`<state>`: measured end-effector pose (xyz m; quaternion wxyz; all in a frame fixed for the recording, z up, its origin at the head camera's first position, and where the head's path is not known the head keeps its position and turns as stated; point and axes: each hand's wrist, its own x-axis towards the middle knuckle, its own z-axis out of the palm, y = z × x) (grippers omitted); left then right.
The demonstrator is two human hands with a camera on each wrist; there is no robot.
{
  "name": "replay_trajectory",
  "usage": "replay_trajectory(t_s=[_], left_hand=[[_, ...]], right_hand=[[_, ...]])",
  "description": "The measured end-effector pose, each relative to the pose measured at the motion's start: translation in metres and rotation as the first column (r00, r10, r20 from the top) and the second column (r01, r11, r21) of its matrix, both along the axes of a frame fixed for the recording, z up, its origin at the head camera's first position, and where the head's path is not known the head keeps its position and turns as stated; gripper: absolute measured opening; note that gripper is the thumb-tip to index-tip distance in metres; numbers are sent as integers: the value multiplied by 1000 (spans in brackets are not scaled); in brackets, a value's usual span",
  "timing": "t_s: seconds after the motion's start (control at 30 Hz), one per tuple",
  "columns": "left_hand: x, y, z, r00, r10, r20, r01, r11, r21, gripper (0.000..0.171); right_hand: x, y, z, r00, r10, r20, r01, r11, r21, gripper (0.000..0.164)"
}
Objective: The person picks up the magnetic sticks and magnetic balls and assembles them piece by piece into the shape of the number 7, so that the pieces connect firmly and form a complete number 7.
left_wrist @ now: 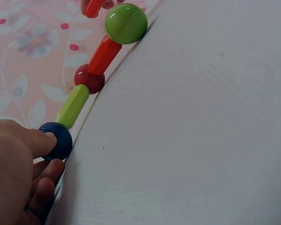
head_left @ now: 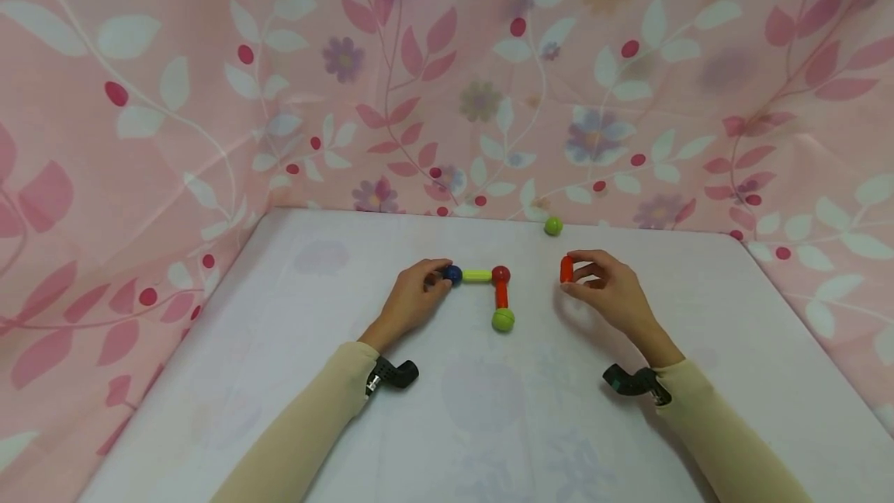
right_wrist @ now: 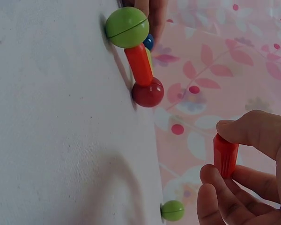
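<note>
My left hand (head_left: 414,295) pinches a dark blue ball (left_wrist: 58,140) between thumb and fingers. From that ball a yellow-green rod (head_left: 477,275) runs to a dark red ball (head_left: 500,275). A red rod (head_left: 501,295) joins the red ball to a green ball (head_left: 503,320) nearer the front, so the joined pieces form an L on the table. To the right, my right hand (head_left: 609,291) holds a loose red rod (right_wrist: 225,157) by its two ends, thumb against fingers, raised off the table and apart from the joined pieces.
Another green ball (head_left: 553,226) lies alone near the table's back edge. The white-covered table (head_left: 447,425) ends at a pink floral curtain (head_left: 447,99) behind and at the sides. Each wrist wears a black camera mount (head_left: 632,380).
</note>
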<state>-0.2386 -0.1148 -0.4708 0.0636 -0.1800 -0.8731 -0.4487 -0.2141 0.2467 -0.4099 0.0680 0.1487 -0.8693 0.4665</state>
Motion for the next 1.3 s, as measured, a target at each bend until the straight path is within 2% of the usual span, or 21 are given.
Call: replay_trajectory(t_s=[0.63,0.83,1.3], left_hand=[[3,0,3,1000,0,-11,0,1000,8,38],[2,0,3,999,-5,-40,6,1000,15,39],[2,1,2,1000,5,-11,-5,1000,7,39]], right_hand=[[16,-10,-1,999,38,-6,-38,999,10,49],[21,-12,0,998,54,-24,-54,998,12,49],[37,-18,2,995,96,-11,-97,994,-59,48]])
